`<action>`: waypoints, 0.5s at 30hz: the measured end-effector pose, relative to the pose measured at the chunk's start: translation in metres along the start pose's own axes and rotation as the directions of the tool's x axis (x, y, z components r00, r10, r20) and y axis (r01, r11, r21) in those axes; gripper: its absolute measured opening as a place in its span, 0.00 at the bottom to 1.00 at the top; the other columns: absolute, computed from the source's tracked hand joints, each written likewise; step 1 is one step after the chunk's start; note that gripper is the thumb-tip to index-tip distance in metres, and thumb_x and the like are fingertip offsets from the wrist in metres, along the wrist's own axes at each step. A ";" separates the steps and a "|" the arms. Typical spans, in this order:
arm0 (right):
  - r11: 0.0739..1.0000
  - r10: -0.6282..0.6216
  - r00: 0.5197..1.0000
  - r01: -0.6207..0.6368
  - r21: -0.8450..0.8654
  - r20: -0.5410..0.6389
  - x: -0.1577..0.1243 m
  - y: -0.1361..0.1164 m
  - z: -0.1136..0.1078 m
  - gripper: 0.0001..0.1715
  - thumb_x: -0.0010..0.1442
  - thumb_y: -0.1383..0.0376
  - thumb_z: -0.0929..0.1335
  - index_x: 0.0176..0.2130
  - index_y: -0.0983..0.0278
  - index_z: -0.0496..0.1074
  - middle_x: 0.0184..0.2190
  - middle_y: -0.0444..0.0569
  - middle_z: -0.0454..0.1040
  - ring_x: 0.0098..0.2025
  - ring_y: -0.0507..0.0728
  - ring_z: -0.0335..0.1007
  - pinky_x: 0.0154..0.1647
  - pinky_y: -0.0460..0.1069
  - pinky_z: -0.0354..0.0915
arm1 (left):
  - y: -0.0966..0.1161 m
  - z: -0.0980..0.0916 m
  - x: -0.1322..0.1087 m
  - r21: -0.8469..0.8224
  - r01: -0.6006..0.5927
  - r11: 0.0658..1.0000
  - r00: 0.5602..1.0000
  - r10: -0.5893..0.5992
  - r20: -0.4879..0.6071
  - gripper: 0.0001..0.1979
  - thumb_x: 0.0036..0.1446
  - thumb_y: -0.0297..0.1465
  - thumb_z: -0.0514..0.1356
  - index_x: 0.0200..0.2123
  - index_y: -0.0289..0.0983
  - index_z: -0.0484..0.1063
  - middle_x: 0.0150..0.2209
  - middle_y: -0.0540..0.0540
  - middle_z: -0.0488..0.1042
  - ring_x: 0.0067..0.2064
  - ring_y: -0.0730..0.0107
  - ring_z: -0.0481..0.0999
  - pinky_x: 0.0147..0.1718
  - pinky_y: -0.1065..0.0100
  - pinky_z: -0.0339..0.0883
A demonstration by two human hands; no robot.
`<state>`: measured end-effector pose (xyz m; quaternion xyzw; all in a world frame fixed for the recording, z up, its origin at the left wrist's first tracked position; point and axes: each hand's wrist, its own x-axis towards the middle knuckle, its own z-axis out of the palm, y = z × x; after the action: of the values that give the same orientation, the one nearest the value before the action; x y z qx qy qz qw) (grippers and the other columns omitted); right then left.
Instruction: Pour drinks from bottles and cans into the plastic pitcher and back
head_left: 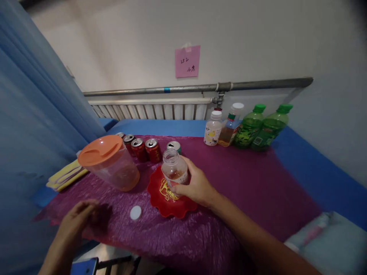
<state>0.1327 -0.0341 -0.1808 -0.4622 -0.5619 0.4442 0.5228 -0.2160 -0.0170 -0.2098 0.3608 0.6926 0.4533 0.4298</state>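
Centre frame: right hand (195,187) wrapped round the side of an uncapped bottle (174,168), thumb in front, fingers behind. The bottle stands upright on a red plate (172,204), a little amber liquid inside; the side grip probably steadies it, and the plate would catch drips.

Lower left: left hand (77,217) over the purple cloth (243,183), fingers loosely curled, blurred, nothing seen in it. A white cap (135,212) lies just right of it, likely the bottle's.

Left of the plate: pitcher (111,164), orange lid on, tilted.

My blue tabletop (301,160) carries a crinkled purple cloth (243,183); on it I see an orange-lidded pitcher (110,162), red cans (143,148), a red plate (172,204), a white cap (135,212) and green bottles (259,130) behind.
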 end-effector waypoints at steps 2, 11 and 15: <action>1.000 0.008 1.000 -0.008 -0.010 0.001 0.000 0.000 0.002 0.49 0.40 0.69 0.74 0.60 0.62 0.61 0.50 0.50 0.75 0.49 0.60 0.72 0.53 0.56 0.66 | -0.011 0.012 -0.020 0.125 -0.023 0.992 0.987 0.003 0.158 0.28 0.27 0.45 0.74 0.31 0.35 0.73 0.29 0.45 0.76 0.30 0.67 0.73 0.26 0.73 0.67; 0.998 -0.012 1.000 0.014 -0.067 0.025 -0.006 0.004 0.001 0.46 0.40 0.69 0.76 0.58 0.58 0.64 0.48 0.46 0.76 0.47 0.59 0.73 0.49 0.53 0.67 | -0.019 0.074 -0.039 0.631 -0.472 0.615 0.856 0.148 0.496 0.22 0.45 0.45 0.56 0.37 0.35 0.74 0.40 0.34 0.74 0.40 0.50 0.74 0.45 0.50 0.64; 0.995 -0.032 0.998 0.036 -0.090 0.049 -0.006 0.004 0.000 0.45 0.41 0.70 0.75 0.58 0.58 0.63 0.47 0.46 0.76 0.46 0.58 0.73 0.48 0.52 0.68 | 0.010 0.071 -0.045 0.425 -0.277 0.862 0.905 0.085 0.417 0.30 0.42 0.54 0.60 0.41 0.37 0.73 0.42 0.40 0.77 0.43 0.54 0.75 0.43 0.60 0.70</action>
<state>0.1327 -0.0393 -0.1858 -0.4650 -0.6016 0.4203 0.4952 -0.1324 -0.0309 -0.2040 0.6012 0.6465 0.2294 0.4098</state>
